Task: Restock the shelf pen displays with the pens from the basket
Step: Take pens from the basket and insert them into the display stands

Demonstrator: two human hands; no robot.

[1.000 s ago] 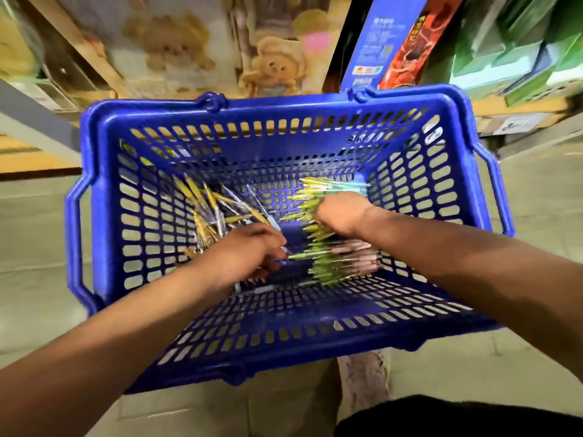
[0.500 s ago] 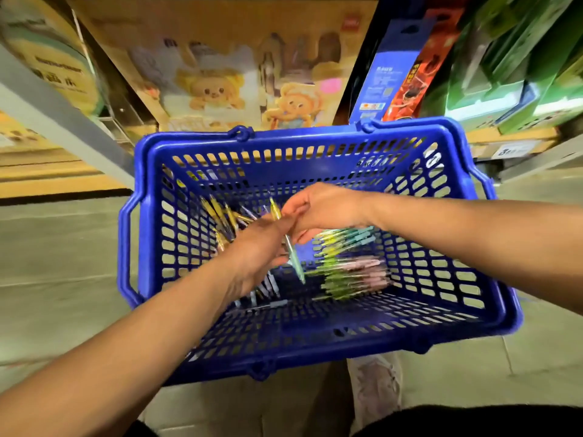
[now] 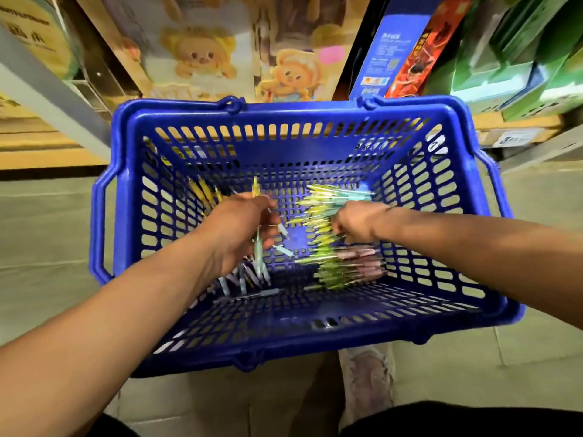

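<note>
The left grip (image 3: 243,228) is clenched around a yellow-and-teal pen (image 3: 257,247), which stands nearly upright through the fingers, and at least one more, low inside a blue plastic basket (image 3: 284,113). Just to its right, the right grip (image 3: 356,223) curls its fingers down into a heap of green-tipped pens (image 3: 334,269) lying side by side on the basket's bottom; blur hides whether it has pinched one. The heap runs from teal barrels at the far end to pink ones at the near end. Yellow pens (image 3: 202,192) lean by the left wall beyond the left grip, and grey-blue pens (image 3: 246,280) lie scattered under its wrist. The basket's handles hang down at its sides, with a tiled floor (image 3: 47,234) around it. Past the far rim, a low shelf carries bear-printed boxes (image 3: 202,55), a blue box (image 3: 383,55), a red box (image 3: 421,58) and green boxes (image 3: 504,64). A pale shoe (image 3: 369,383) shows below the near rim.
</note>
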